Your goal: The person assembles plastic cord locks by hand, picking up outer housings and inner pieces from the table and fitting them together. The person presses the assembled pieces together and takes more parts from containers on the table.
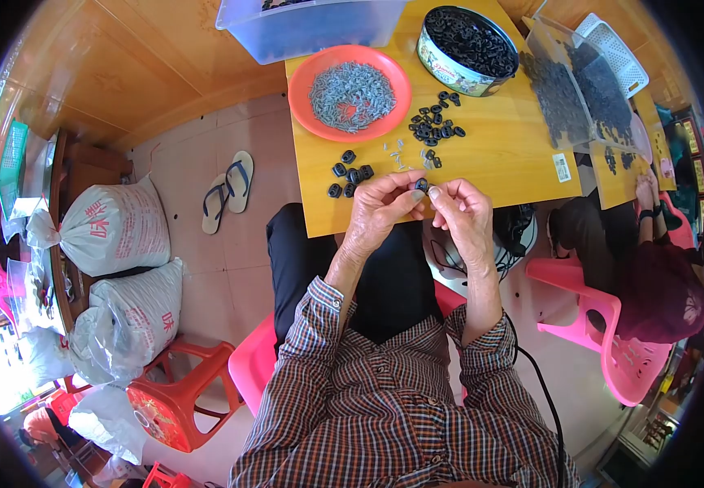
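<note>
Between thumb and fingers, my left hand (382, 207) pinches a small black part (422, 185) at the table's front edge. My right hand (462, 213) is closed at the same part from the right; its fingertips touch or nearly touch it. Several black parts (350, 174) lie on the yellow table (523, 175) to the left of my hands. Beyond my hands are small grey pieces (396, 154) and a pile of black parts (435, 128). A red plate (302, 108) holds many grey pieces. The round tin (458, 79) is full of small black parts.
A blue-tinted clear bin (311, 37) stands at the back left. Clear containers with dark parts (559, 98) are at the right, where a co-worker (661, 285) sits at the table. A pink chair (604, 325), red stool (177, 398), white sacks (120, 228) and sandals (239, 180) are around.
</note>
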A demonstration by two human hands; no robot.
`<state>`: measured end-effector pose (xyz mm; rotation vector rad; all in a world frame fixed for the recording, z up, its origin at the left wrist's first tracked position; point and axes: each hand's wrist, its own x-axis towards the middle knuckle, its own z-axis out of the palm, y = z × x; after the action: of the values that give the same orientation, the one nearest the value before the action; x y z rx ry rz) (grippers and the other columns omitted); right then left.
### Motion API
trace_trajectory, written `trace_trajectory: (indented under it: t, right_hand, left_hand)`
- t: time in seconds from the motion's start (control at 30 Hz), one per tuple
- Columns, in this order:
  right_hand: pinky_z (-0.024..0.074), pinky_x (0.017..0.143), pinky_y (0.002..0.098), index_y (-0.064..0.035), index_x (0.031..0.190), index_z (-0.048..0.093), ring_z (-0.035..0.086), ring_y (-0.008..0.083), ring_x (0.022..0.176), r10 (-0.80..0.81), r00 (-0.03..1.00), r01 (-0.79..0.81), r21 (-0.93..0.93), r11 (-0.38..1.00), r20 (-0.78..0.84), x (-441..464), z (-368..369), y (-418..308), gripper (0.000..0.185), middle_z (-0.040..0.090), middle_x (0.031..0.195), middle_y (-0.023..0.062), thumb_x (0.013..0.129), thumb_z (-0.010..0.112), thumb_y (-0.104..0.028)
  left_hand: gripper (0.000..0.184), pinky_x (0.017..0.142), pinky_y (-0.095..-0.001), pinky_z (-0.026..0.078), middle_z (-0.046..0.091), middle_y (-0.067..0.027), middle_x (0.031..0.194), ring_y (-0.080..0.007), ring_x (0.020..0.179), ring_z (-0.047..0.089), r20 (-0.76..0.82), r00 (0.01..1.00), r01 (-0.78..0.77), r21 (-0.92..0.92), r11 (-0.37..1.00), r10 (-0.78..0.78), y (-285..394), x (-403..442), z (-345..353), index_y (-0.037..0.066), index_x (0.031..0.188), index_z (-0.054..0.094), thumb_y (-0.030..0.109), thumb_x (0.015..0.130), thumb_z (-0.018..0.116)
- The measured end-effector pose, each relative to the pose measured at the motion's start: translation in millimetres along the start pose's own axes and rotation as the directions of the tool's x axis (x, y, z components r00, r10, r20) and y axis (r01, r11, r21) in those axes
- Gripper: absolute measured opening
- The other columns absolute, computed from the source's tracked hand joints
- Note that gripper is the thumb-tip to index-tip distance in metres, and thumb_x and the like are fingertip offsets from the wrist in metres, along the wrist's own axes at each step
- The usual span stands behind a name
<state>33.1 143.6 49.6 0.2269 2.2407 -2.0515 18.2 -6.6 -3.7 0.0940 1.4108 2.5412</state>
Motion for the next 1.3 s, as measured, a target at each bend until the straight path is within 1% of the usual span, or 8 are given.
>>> trace_trajectory:
  t: [0.5,0.67,0.77,0.83,0.87,0.93,1.13,1.3]
  right_hand:
    - [0.0376,0.046,0.0164,-0.0025,0.082,0.061,0.049,0.0032,0.051,0.015,1.0,-0.015,-0.006,1.0,0.004,-1,-1,0,0.016,0.058,0.067,-0.0013,0.087,0.066,-0.017]
    - [0.0375,0.046,0.0164,-0.0025,0.083,0.061,0.049,0.0033,0.051,0.014,1.0,-0.014,0.009,1.0,0.01,0,-1,1,0.016,0.059,0.067,-0.001,0.087,0.067,-0.017]
    - [0.0378,0.046,0.0164,-0.0023,0.084,0.061,0.05,0.0038,0.052,0.031,0.999,-0.034,0.065,0.997,0.04,0,-2,2,0.015,0.059,0.069,0.0,0.087,0.067,-0.016]
    - [0.039,0.047,0.0166,-0.002,0.085,0.062,0.053,0.0054,0.053,0.056,0.993,-0.075,0.199,0.977,0.102,4,-5,7,0.015,0.061,0.07,0.0016,0.087,0.067,-0.015]
    - [0.039,0.047,0.0166,-0.002,0.085,0.062,0.053,0.0054,0.053,0.058,0.993,-0.078,0.198,0.977,0.102,5,-7,8,0.015,0.061,0.07,0.0016,0.087,0.067,-0.015]
    - [0.0427,0.05,0.0175,0.0,0.088,0.062,0.056,0.0074,0.057,0.069,0.984,-0.115,0.287,0.951,0.165,7,-10,10,0.016,0.063,0.072,0.0044,0.087,0.068,-0.015]
    - [0.0459,0.051,0.0183,0.0007,0.084,0.061,0.062,0.0122,0.061,0.086,0.961,-0.182,0.362,0.914,0.265,11,-15,13,0.015,0.067,0.075,0.0104,0.087,0.067,-0.013]
    - [0.0468,0.05,0.0186,0.0013,0.081,0.061,0.062,0.0124,0.058,0.12,0.961,-0.207,0.36,0.91,0.25,10,-14,12,0.016,0.066,0.073,0.0106,0.086,0.067,-0.012]
  left_hand:
    - [0.028,0.066,-0.0238,0.054,0.063,-0.0051,0.089,-0.0112,0.07,0.062,0.032,0.999,-0.01,0.082,0.997,0.007,4,-2,1,-0.001,0.114,0.063,-0.004,0.086,0.06]
    - [0.027,0.067,-0.0239,0.054,0.061,-0.004,0.088,-0.0104,0.071,0.062,0.047,0.999,-0.021,0.111,0.994,0.015,4,-1,0,-0.001,0.115,0.063,0.0,0.088,0.06]
    - [0.026,0.067,-0.0241,0.054,0.061,-0.0048,0.088,-0.0105,0.071,0.062,0.067,0.998,-0.002,0.059,0.998,-0.002,3,-1,-2,-0.001,0.115,0.062,0.0,0.088,0.06]
    - [0.026,0.067,-0.0241,0.054,0.062,-0.0048,0.088,-0.0107,0.071,0.062,0.081,0.997,-0.015,0.052,0.999,0.011,3,-1,-3,-0.002,0.115,0.062,0.0,0.089,0.059]
    - [0.026,0.067,-0.0242,0.054,0.062,-0.0049,0.087,-0.0108,0.071,0.062,0.095,0.995,-0.03,0.046,0.998,0.025,3,-1,-3,-0.002,0.114,0.062,0.0,0.089,0.059]
    - [0.027,0.067,-0.0249,0.054,0.062,-0.0052,0.087,-0.012,0.072,0.062,0.096,0.995,-0.018,0.051,0.999,0.013,4,-2,-3,-0.003,0.115,0.062,-0.001,0.089,0.059]
    - [0.027,0.069,-0.0252,0.053,0.061,-0.0047,0.087,-0.0126,0.074,0.061,0.106,0.994,0.005,0.066,0.998,-0.012,7,-3,-3,-0.003,0.116,0.061,-0.001,0.089,0.059]
    - [0.026,0.069,-0.0245,0.054,0.061,-0.0042,0.088,-0.012,0.074,0.061,0.12,0.993,-0.008,0.081,0.997,-0.002,5,-3,-4,-0.003,0.115,0.062,-0.001,0.089,0.058]
